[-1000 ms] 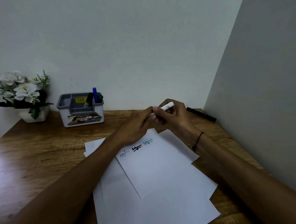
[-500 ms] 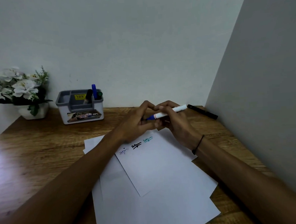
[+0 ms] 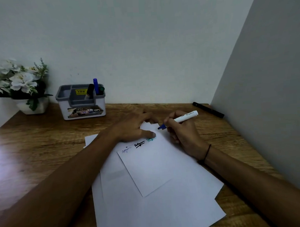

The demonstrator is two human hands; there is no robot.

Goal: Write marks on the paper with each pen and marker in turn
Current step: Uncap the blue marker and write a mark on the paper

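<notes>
At the far left of the wooden desk [image 3: 42,151] stands one pot of white flowers [image 3: 19,82], and beside it one grey organiser [image 3: 81,101] holding three markers [image 3: 96,86] (black, blue and green caps). The left hand [image 3: 134,128] lies flat with fingers spread, pressing down the top sheet of paper [image 3: 156,165], its thumb just beside the green scribble. That sheet bears three marks [image 3: 139,144]: a thin one, a bold black one and a green one. Several more sheets lie underneath. The right hand [image 3: 184,134] is closed around one white marker with a blue tip [image 3: 181,119], the tip just above the sheet's top edge, right of the green mark. One black pen [image 3: 208,109] lies well beyond the grip, against the right wall.
</notes>
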